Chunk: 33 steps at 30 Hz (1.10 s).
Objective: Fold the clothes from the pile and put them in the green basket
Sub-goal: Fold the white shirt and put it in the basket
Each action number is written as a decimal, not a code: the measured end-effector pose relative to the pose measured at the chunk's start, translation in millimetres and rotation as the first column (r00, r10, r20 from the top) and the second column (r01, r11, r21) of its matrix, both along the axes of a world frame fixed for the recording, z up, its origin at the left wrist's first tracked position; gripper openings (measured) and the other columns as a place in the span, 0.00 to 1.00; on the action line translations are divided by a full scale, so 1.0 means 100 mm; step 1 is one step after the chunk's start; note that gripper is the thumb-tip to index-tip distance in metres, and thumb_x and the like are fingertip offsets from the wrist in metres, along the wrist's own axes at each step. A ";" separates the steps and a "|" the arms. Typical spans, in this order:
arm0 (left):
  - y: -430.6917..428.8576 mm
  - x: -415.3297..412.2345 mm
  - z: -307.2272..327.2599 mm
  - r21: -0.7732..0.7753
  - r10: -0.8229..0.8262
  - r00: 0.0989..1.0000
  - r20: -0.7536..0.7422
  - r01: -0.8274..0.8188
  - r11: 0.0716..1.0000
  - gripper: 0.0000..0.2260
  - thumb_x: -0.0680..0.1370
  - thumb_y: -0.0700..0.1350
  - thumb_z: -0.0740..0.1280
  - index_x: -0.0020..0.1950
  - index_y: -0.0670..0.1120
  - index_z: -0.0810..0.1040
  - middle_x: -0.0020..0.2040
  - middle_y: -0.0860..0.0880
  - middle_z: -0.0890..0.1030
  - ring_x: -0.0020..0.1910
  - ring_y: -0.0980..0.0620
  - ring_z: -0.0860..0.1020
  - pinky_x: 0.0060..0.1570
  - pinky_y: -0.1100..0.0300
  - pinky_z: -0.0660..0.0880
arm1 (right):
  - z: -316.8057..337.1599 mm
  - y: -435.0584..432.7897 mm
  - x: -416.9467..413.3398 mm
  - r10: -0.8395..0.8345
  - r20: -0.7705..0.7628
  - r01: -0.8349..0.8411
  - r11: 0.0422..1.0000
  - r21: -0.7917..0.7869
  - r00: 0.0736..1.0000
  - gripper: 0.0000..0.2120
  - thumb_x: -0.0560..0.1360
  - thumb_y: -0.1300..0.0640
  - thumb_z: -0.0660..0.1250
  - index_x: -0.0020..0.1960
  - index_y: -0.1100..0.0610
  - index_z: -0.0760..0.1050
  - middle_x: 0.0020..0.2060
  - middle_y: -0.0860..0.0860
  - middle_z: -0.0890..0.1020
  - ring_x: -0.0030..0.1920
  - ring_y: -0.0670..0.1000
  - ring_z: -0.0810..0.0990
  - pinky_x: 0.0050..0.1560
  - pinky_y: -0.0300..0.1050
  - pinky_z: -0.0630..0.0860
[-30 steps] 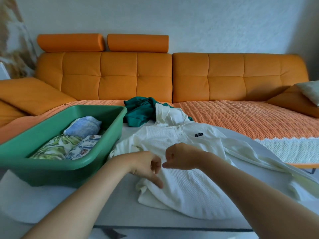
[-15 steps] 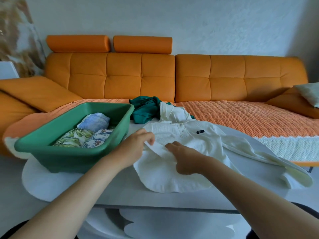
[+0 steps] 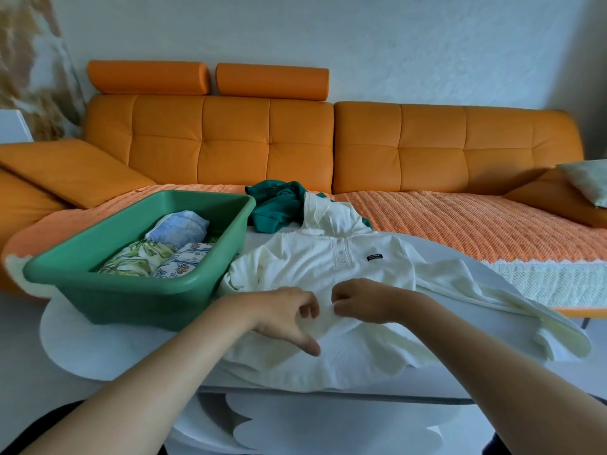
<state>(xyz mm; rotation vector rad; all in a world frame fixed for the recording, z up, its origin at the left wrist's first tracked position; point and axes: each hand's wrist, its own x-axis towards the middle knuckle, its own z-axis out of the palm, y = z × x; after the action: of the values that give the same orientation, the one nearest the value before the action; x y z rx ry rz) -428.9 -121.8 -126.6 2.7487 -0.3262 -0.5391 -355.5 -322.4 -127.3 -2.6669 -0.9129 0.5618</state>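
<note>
A white long-sleeved polo shirt (image 3: 331,261) lies front up across the white table (image 3: 75,343), one sleeve trailing off to the right. My left hand (image 3: 285,310) and my right hand (image 3: 364,302) sit close together on its lower front, each pinching the white fabric. Behind the shirt, a crumpled dark green garment (image 3: 276,205) lies at the sofa's edge. The green basket (image 3: 131,290) stands at the left of the table and holds three folded pieces: a pale blue one and two patterned ones.
An orange sofa (image 3: 328,142) with a ribbed orange throw runs along the wall behind the table. Orange cushions lie at its left and right ends, plus a pale pillow (image 3: 588,182) at far right. The table's front edge is just below my forearms.
The shirt's lower part, folded up half a second ago, lies spread toward me again. Both hands moved down and now pinch the fabric close together.
</note>
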 end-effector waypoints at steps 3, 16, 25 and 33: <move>-0.30 0.02 -0.18 0.010 -0.043 0.995 0.088 0.042 0.999 0.30 0.69 0.61 0.74 0.67 0.56 0.68 0.60 0.57 0.74 0.57 0.53 0.76 0.57 0.52 0.77 | 0.00 -0.14 -0.03 0.055 0.000 -0.055 0.992 -0.116 0.998 0.18 0.72 0.57 0.70 0.58 0.46 0.69 0.48 0.46 0.76 0.46 0.49 0.77 0.40 0.40 0.72; -0.79 0.11 -0.03 -0.217 -0.144 0.889 -0.434 0.051 0.975 0.07 0.79 0.48 0.66 0.53 0.52 0.83 0.45 0.49 0.81 0.39 0.49 0.79 0.41 0.59 0.73 | 0.06 -1.07 -0.13 -0.045 -0.078 -0.015 0.768 -0.640 0.996 0.13 0.73 0.70 0.60 0.37 0.57 0.79 0.28 0.49 0.81 0.28 0.48 0.74 0.40 0.45 0.77; -0.72 0.53 -0.32 0.185 0.000 0.975 0.223 -0.043 0.982 0.32 0.74 0.65 0.69 0.75 0.60 0.65 0.77 0.51 0.61 0.78 0.47 0.56 0.73 0.45 0.60 | -0.15 -1.03 -0.06 -0.159 0.326 0.180 0.983 -0.036 0.932 0.09 0.76 0.53 0.64 0.53 0.45 0.79 0.58 0.48 0.79 0.59 0.52 0.78 0.57 0.46 0.76; -0.57 0.61 -0.18 0.195 0.120 0.989 -0.083 -0.102 0.975 0.38 0.65 0.78 0.65 0.72 0.66 0.64 0.74 0.52 0.60 0.75 0.46 0.58 0.72 0.43 0.61 | -0.09 -0.78 0.06 -0.096 0.266 0.187 0.920 -0.345 0.959 0.32 0.77 0.36 0.59 0.78 0.47 0.62 0.67 0.51 0.76 0.68 0.55 0.74 0.66 0.52 0.71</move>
<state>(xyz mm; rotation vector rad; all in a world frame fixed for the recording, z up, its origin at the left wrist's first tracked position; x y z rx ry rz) -367.7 -178.8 -144.6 2.8902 -0.1017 -0.7012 -349.8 -400.6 -136.8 -3.1687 -0.7192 0.4088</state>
